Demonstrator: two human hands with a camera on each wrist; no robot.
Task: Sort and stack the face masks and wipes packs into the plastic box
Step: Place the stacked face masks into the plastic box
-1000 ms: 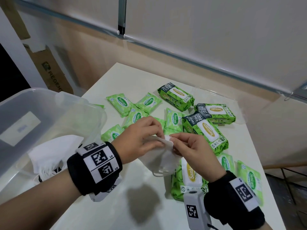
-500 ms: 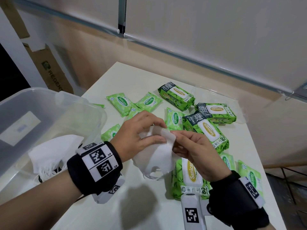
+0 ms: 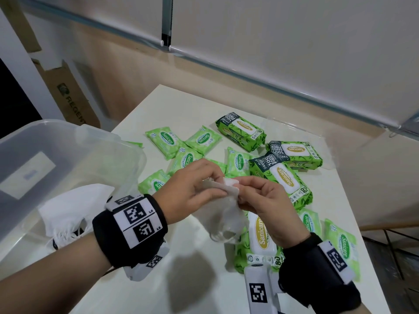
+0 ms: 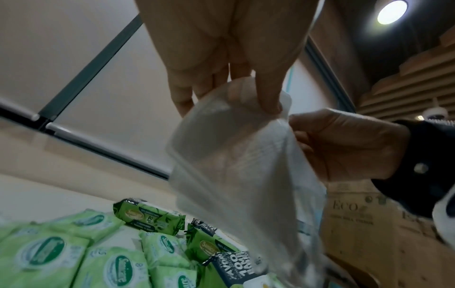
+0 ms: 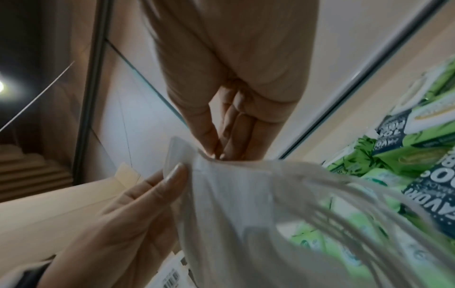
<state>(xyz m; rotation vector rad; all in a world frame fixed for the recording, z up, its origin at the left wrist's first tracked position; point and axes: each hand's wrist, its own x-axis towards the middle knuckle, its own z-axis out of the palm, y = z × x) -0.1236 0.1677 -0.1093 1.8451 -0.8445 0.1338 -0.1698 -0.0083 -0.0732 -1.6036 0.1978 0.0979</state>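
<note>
While both hands (image 3: 229,200) pinch a face mask (image 3: 229,219), wipes packs (image 3: 238,164) crowd the table (image 3: 197,288) beyond.

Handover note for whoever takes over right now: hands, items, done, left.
Left hand and right hand both pinch the top edge of one white fabric face mask, held in the air above the white table.
Clear plastic box sits at the left; white masks already lie inside it.
Green Sanicare wipes packs, small and large, lie scattered on the table; none seen in the box.
Left: put the held mask in the box, then stack all the wipes packs.
</note>
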